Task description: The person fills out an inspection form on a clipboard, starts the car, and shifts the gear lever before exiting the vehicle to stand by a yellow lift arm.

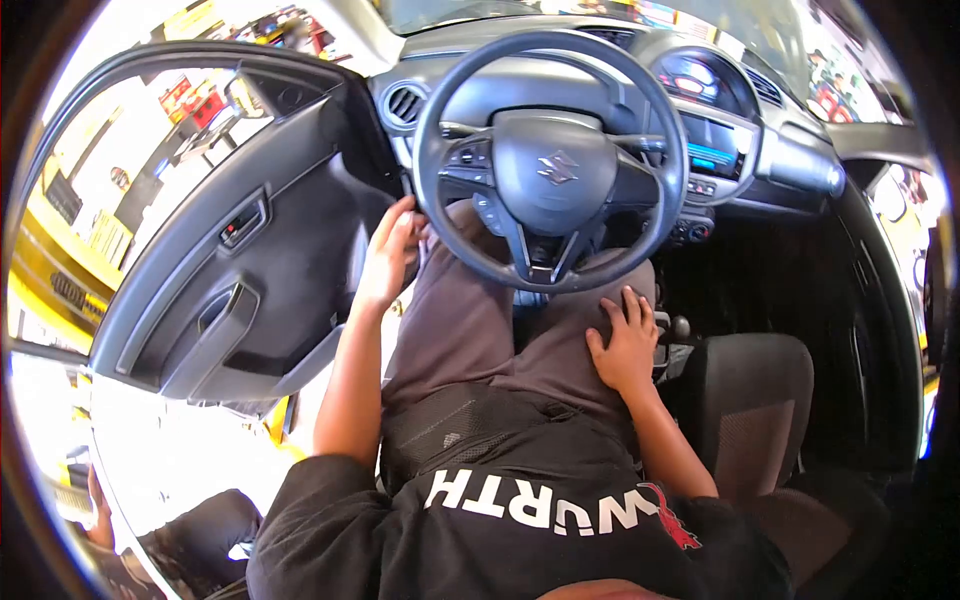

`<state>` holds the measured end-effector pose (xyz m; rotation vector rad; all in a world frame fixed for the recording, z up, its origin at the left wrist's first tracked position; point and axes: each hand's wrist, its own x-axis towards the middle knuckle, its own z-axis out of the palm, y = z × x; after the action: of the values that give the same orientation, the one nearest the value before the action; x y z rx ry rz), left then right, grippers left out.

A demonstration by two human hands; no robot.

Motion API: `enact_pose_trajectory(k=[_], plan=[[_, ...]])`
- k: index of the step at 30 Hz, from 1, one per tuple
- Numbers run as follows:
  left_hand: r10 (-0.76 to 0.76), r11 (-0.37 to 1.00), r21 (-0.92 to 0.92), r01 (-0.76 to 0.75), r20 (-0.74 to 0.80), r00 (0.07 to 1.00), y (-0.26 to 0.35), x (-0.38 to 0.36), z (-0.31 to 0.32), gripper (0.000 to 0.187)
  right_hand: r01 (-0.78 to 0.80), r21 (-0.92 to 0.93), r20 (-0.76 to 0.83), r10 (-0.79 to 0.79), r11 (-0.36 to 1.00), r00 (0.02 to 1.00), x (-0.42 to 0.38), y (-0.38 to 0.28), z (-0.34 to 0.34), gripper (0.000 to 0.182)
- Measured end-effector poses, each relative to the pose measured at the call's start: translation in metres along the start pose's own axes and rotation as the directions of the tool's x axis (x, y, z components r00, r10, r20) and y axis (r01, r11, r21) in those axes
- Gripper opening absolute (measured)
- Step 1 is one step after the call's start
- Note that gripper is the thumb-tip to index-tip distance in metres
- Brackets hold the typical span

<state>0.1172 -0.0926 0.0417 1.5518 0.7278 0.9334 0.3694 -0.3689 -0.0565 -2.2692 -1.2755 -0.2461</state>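
My left hand [388,257] is raised beside my left knee, just left of the steering wheel [556,170]. Its fingers are loosely bent and apart, with the tips close to the wheel's lower left rim and the door-side end of the dashboard; nothing shows in them. Flat on my right thigh rests my right hand [625,345], fingers spread and holding nothing. The wheel carries a badge in its middle and buttons on its left spoke. Under it, my legs in grey trousers [455,320] fill the seat space.
The driver's door [270,240] stands wide on the left, with its handle and armrest showing. A gear lever [680,328] and a front seat [755,400] are to my right. The instrument cluster [690,78] and screen [708,143] are lit. Outside, a person's leg [205,535] shows at lower left.
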Motion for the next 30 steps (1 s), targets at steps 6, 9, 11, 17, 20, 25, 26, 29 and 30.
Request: enact_pose_trajectory(k=[6, 9, 11, 17, 20, 25, 26, 29, 30], plan=[[0.162, 0.979, -0.145, -0.146, 0.107, 0.981, 0.019, 0.039, 0.033, 0.034, 0.002, -0.015, 0.023, -0.001, 1.000, 1.000, 0.001, -0.004, 0.003, 0.053], [0.207, 0.968, -0.154, -0.198, 0.044, 0.977, -0.004, 0.041, 0.041, 0.032, -0.011, -0.019, 0.017, 0.011, 1.000, 1.000, 0.002, -0.007, 0.003, 0.051], [0.224, 0.965, -0.142, -0.220, 0.010, 0.975, -0.013, 0.036, 0.046, 0.037, -0.006, -0.003, 0.029, 0.007, 1.000, 1.000, 0.001, -0.009, 0.003, 0.050], [0.213, 0.963, -0.184, -0.197, 0.073, 0.974, -0.019, 0.020, 0.047, 0.042, -0.025, -0.056, 0.039, 0.027, 0.998, 0.999, 0.001, -0.016, 0.007, 0.053], [0.226, 0.965, -0.165, -0.205, 0.116, 0.967, -0.015, 0.019, 0.040, 0.042, -0.026, -0.088, 0.027, 0.028, 0.996, 0.999, 0.002, -0.016, 0.012, 0.053], [0.179, 0.954, -0.260, -0.152, 0.087, 0.980, -0.007, 0.018, 0.045, 0.045, -0.022, -0.105, 0.041, 0.026, 0.994, 0.999, 0.001, -0.014, 0.011, 0.055], [0.157, 0.947, -0.293, -0.129, 0.075, 0.985, -0.009, 0.017, 0.049, 0.045, -0.021, -0.108, 0.041, 0.025, 0.994, 0.999, 0.001, -0.010, 0.011, 0.055], [0.183, 0.925, -0.331, -0.186, -0.041, 0.982, -0.020, 0.022, 0.062, 0.048, 0.002, -0.077, 0.034, 0.001, 0.997, 0.999, 0.000, -0.001, 0.014, 0.054], [0.186, 0.923, -0.328, -0.199, -0.071, 0.980, -0.022, 0.023, 0.064, 0.048, 0.010, -0.062, 0.025, -0.009, 0.998, 1.000, -0.001, 0.001, 0.013, 0.054]])
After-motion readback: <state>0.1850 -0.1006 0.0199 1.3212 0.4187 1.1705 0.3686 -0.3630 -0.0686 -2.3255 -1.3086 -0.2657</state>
